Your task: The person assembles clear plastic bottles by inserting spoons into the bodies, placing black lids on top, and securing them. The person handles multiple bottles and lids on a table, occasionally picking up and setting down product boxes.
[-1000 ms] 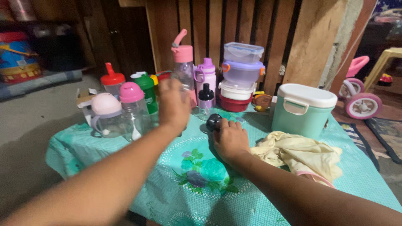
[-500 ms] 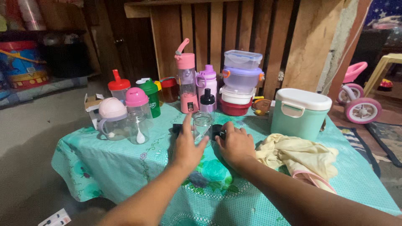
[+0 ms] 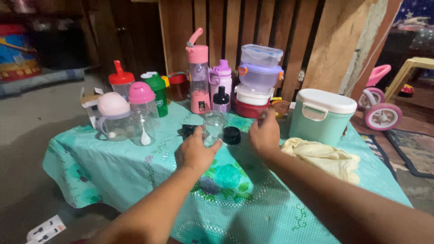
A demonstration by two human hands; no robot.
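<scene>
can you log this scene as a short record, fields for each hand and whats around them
left hand: left hand rests at the base of a clear glass jar, fingers touching it
right hand: right hand raised, pinching something small, too blurred to tell
near hands: black lid on the teal tablecloth
behind: pink blender bottle, stacked containers
right side: mint lidded box, cream cloth

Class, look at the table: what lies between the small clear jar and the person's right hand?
In the head view, a black round lid lies on the teal tablecloth between the clear jar and the right hand.
</scene>
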